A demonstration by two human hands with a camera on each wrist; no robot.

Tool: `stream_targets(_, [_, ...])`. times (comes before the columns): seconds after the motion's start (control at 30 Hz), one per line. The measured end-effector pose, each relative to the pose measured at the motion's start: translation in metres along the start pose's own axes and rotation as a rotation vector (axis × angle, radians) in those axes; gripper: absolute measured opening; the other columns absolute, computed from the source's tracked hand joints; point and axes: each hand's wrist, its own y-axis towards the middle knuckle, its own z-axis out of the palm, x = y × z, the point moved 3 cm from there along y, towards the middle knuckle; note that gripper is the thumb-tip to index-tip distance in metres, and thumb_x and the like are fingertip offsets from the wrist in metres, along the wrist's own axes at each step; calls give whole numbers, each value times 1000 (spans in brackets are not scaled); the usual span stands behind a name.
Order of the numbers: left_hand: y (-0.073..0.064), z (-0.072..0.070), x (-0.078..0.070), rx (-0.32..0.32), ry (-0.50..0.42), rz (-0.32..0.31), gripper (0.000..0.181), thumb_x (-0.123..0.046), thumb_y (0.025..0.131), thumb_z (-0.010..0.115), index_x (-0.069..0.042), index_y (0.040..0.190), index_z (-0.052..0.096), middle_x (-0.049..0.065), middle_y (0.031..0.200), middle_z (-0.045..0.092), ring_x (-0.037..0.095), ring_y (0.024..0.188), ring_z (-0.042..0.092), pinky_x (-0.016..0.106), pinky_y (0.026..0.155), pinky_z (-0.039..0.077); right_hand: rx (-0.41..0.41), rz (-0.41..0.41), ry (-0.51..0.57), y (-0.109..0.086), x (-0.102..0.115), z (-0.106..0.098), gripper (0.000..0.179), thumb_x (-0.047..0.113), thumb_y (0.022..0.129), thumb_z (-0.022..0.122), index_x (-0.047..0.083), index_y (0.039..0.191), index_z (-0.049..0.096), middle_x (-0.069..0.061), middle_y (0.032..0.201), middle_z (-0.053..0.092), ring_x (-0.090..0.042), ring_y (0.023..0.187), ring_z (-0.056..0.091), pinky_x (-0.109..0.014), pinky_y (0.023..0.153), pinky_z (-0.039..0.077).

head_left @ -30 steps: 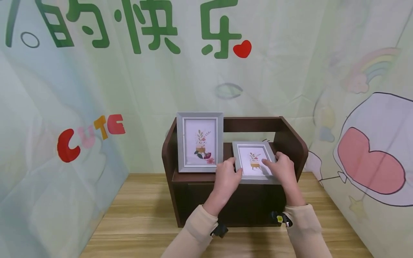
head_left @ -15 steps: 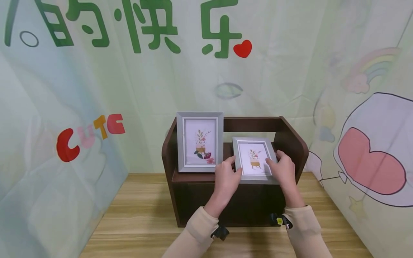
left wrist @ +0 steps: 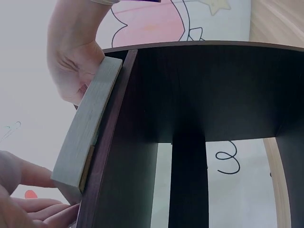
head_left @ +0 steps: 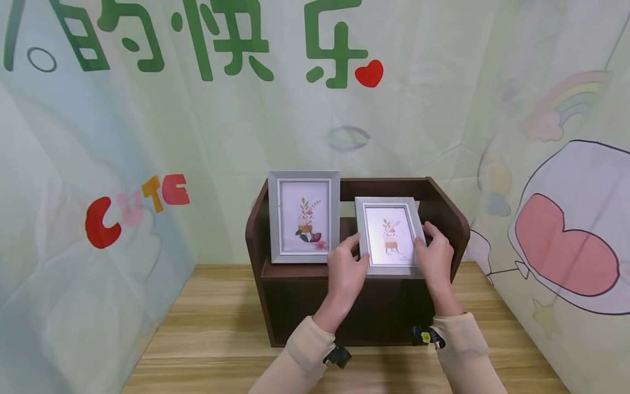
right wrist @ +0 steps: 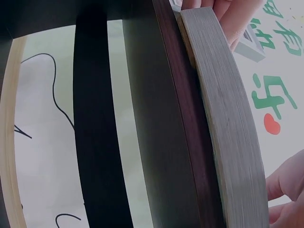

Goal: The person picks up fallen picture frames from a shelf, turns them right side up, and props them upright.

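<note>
A grey picture frame [head_left: 392,238] with a potted-plant print leans back on the right half of a dark brown shelf [head_left: 344,312]. My left hand [head_left: 346,268] grips its left side near the lower corner, thumb in front. On the opposite side my right hand [head_left: 434,254] holds the right edge, thumb at the front and fingers behind. In the left wrist view the bottom side of this picture frame [left wrist: 88,126] lies close along the shelf's front edge. A second grey picture frame [head_left: 270,219], with a similar print plus flowers, stands upright to the left.
The brown shelf's right side panel [head_left: 450,219] rises close beside my right hand. A wood-grain table [head_left: 211,317] lies underneath. Printed cloth [head_left: 221,137] with green characters and cartoon drawings hangs behind and on both sides.
The right picture frame has swung from lying nearly flat to a steeper tilt, its top edge rising. Both hands have stayed on its sides; the left picture frame stands as before.
</note>
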Motion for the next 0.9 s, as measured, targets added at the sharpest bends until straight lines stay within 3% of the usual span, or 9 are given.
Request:
stream_targets(0.23, [0, -1, -4, -27, -40, 22, 43, -2, 83, 70, 1, 124, 60, 18, 113, 63, 27, 106, 64, 36, 80, 55, -60, -40, 49, 0, 2, -3, 43, 5, 92, 50, -3, 134, 49, -21, 134, 54, -35, 121, 54, -46, 103, 42])
stream_targets(0.9, [5, -2, -6, -49, -17, 8, 44, 4, 83, 67, 1, 126, 58, 18, 120, 63, 27, 109, 63, 35, 81, 55, -45, -49, 105, 0, 6, -6, 43, 4, 93, 51, 2, 136, 50, -21, 132, 56, -33, 114, 58, -45, 96, 48])
